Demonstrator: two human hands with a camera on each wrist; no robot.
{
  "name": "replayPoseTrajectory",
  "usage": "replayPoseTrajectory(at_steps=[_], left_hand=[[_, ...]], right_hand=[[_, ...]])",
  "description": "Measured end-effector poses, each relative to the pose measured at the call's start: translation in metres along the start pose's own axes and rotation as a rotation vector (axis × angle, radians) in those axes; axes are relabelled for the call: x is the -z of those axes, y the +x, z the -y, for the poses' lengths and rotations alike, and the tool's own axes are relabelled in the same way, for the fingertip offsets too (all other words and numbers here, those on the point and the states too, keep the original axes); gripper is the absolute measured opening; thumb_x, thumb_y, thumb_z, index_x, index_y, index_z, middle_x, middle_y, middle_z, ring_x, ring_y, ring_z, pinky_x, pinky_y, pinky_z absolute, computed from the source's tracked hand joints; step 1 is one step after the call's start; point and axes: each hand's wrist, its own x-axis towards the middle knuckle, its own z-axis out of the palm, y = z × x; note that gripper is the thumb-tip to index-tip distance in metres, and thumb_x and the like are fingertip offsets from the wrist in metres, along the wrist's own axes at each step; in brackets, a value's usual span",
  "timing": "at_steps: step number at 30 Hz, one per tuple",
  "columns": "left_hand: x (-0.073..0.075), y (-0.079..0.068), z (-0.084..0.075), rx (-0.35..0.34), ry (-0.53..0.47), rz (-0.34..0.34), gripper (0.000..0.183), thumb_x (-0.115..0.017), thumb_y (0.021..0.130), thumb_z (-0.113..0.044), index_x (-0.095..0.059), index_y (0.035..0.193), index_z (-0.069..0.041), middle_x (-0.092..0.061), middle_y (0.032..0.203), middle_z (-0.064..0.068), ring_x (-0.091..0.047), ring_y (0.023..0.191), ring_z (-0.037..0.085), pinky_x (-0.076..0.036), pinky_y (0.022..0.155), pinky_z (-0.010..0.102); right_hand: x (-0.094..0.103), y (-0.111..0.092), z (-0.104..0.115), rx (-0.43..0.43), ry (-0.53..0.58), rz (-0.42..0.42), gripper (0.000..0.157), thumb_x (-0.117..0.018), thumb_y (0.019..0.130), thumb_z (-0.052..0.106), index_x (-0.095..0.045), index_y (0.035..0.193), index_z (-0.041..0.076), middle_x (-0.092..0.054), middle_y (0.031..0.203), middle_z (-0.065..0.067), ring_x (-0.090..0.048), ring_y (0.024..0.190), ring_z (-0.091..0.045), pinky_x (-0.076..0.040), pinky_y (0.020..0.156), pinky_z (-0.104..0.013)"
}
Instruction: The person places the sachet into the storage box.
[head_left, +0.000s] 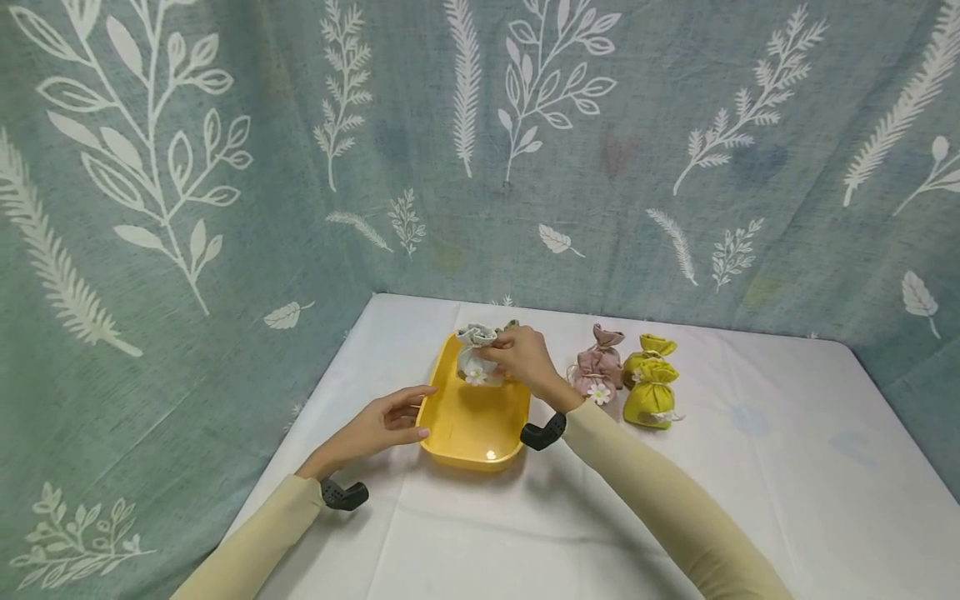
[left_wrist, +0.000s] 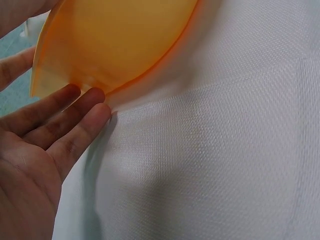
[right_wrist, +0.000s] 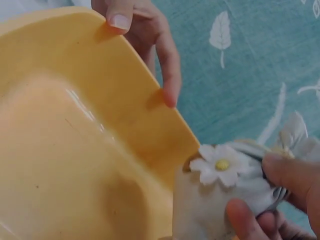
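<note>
My right hand (head_left: 525, 360) pinches a small white drawstring pouch (head_left: 477, 367) by its gathered neck, above the far end of a yellow plastic tray (head_left: 471, 433). In the right wrist view a white felt daisy with a yellow centre shows on the pouch (right_wrist: 200, 212). Behind it, a greenish pouch top (head_left: 512, 324) peeks out, mostly hidden by the hand. My left hand (head_left: 390, 421) holds the tray's left side. Thumb and index fingertip lie over the rim, while the other fingers (left_wrist: 82, 125) press the outer wall from below.
Right of the tray stand a dusty pink pouch (head_left: 598, 371) with a daisy and two yellow-green pouches (head_left: 651, 402), one behind the other. A white cloth (head_left: 750, 500) covers the table. Green leaf-patterned curtains (head_left: 420, 150) hang along the back and sides.
</note>
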Motion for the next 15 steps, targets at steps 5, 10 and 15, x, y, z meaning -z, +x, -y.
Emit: replayPoseTrajectory(at_steps=[5, 10, 15], left_hand=[[0.0, 0.0, -0.001, 0.005, -0.009, 0.001, 0.073, -0.078, 0.094, -0.026, -0.042, 0.157, -0.016, -0.049, 0.154, 0.01, -0.055, 0.132, 0.03, -0.049, 0.109, 0.035], [0.001, 0.0, 0.0, 0.006, -0.018, 0.004, 0.073, -0.078, 0.095, -0.025, -0.042, 0.157, -0.016, -0.051, 0.152, 0.009, -0.056, 0.131, 0.029, -0.05, 0.109, 0.036], [0.001, 0.0, 0.0, 0.014, -0.014, 0.009, 0.072, -0.078, 0.095, -0.026, -0.043, 0.157, -0.017, -0.05, 0.153, 0.008, -0.055, 0.132, 0.028, -0.049, 0.109, 0.036]], right_hand=[[-0.01, 0.009, -0.002, -0.027, -0.09, -0.054, 0.028, -0.08, 0.092, 0.031, -0.078, 0.072, 0.011, -0.071, 0.069, -0.002, -0.071, 0.061, -0.02, -0.053, 0.052, -0.026], [-0.02, 0.014, -0.003, -0.087, -0.107, -0.084, 0.031, -0.079, 0.093, 0.031, -0.077, 0.073, 0.007, -0.072, 0.069, -0.006, -0.071, 0.065, -0.025, -0.045, 0.048, -0.022], [-0.024, 0.016, -0.004, -0.118, -0.117, -0.075, 0.017, -0.078, 0.095, 0.024, -0.083, 0.101, 0.009, -0.076, 0.086, -0.004, -0.07, 0.078, -0.02, -0.05, 0.056, -0.02]])
